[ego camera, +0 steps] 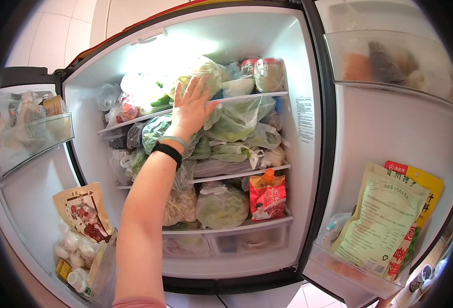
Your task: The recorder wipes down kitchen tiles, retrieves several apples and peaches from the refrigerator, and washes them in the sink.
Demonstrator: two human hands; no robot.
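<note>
My left hand (193,103) reaches into an open refrigerator, palm away from me and fingers apart. Its fingertips rest against or just before a bagged pale vegetable (207,73) on the top shelf; exact contact is unclear. A bracelet and a black band circle the wrist. Below the hand, leafy greens in clear plastic bags (238,119) fill the middle shelf. To the right stand a white bowl (237,87) and a red-lidded jar (269,75) in plastic. Only a skin-coloured sliver, probably my right hand or arm (385,303), shows under the right door bin; its fingers are hidden.
Both refrigerator doors stand open. The left door bin (105,265) holds garlic bulbs (76,248) and a pouch (86,211). Seasoning packets (380,219) stand in the right door bin (353,265). A red spouted pouch (267,196) sits on the lower shelf, above clear drawers (249,240).
</note>
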